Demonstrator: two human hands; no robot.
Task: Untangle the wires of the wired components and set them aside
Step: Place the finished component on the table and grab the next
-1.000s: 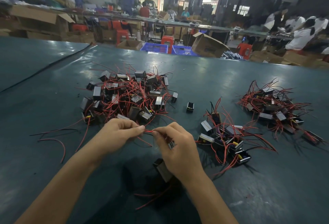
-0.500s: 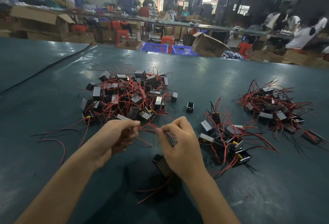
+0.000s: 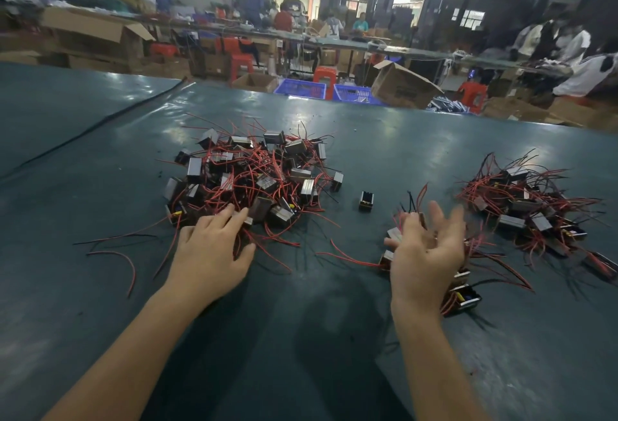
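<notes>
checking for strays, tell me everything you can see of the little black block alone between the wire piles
The block is small, dark, boxy, plastic-looking, with a paler band on top. It sits on the green table, apart from the big pile to its left and the smaller pile to its right. No wire shows on it; nothing else touches it.

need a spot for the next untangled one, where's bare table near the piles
Bare table lies between the left forearm and right forearm, and in the far strip behind the big tangled pile and the right pile. Crowded: between the big pile and the middle pile, with the lone component and stray red wires.
</notes>
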